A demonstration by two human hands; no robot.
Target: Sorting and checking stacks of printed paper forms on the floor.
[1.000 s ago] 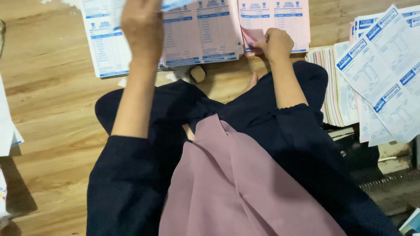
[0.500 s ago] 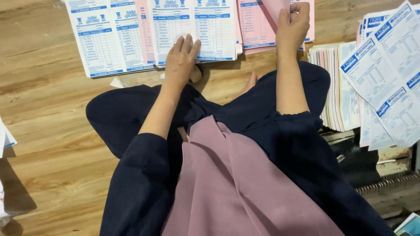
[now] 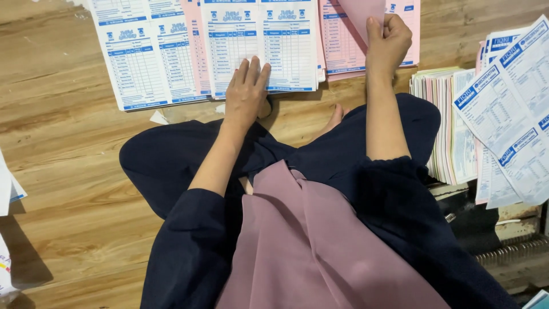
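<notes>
Left hand point(image 3: 247, 91) rests flat on white form point(image 3: 260, 43); right hand point(image 3: 389, 43) pinches pink sheet point(image 3: 366, 17).

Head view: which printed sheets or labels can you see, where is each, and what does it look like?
White forms: floor ahead, under the left hand; rectangular, blue headers, ruled tables.
Pink forms: floor, upper right; one pink sheet lifted by the right hand.
Paper stack: right of the knee; mixed-colour edges.
Fanned sheets: far right; white, blue bands.
</notes>
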